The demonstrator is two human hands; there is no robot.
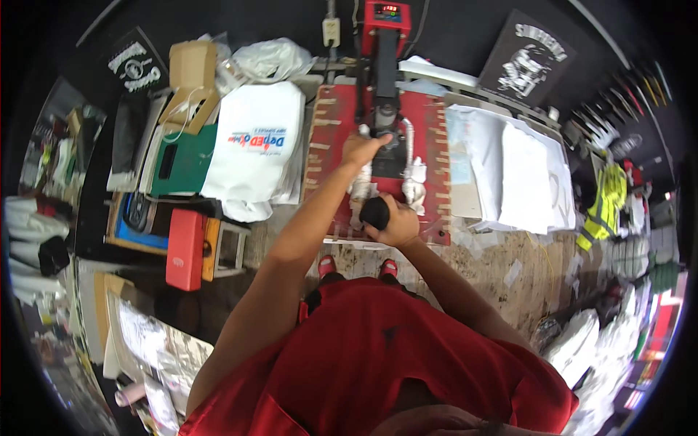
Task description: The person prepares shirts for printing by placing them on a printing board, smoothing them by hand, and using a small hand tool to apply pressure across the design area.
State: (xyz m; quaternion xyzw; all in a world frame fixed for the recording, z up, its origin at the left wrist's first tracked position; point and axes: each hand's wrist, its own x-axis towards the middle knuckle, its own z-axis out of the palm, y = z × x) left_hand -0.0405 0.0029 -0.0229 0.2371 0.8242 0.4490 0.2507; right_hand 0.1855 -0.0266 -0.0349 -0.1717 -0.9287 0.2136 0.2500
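In front of me stands a heat press (384, 87) with a broad red plate (430, 152) and two bars wrapped in pale tape. My right hand (400, 224) is closed around the black handle grip (375, 213) at the near end of the press. Farther up, my left hand (360, 150) lies over the left wrapped bar (361, 180), its thumb reaching toward the black knob (384, 116) at the centre. The fingers of that hand are partly hidden and curl onto the press.
Left of the press lie a printed white bag (254, 138), a green folder (185, 160) and an open cardboard box (193, 76). A red box (186, 248) sits nearer me on a wooden stool. White sheets (534, 171) are stacked at the right. A hi-vis vest (607, 196) hangs far right.
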